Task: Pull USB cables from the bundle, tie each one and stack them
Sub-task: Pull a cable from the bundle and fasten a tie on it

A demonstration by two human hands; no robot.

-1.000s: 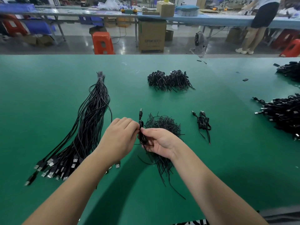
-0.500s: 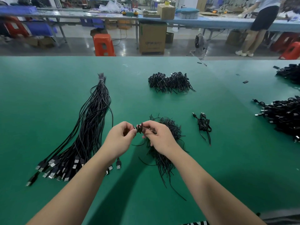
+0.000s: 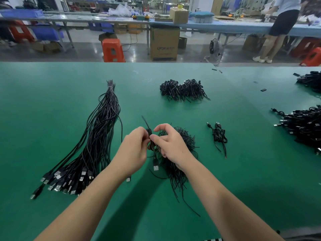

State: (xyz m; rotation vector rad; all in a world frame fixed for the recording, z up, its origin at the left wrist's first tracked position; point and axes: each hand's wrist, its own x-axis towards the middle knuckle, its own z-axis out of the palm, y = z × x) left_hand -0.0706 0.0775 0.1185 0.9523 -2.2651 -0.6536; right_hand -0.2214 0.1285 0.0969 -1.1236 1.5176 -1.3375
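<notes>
Both hands pinch one coiled USB cable (image 3: pixel 153 146) (plug dangling): left hand (image 3: pixel 133 150), right hand (image 3: pixel 171 144). The long cable bundle (image 3: pixel 97 136) lies left

We have one view only, head-worn, wide-angle. It looks forward and down across the green worktop (image 3: pixel 52 105) from its near edge, close over both forearms. Beyond the far edge the aisle and a second bench (image 3: pixel 225 26) show.

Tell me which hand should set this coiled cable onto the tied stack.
Probably the right hand: it pinches the coiled cable too, and the tied cables lie on its side; the left hand would cross over.
</notes>
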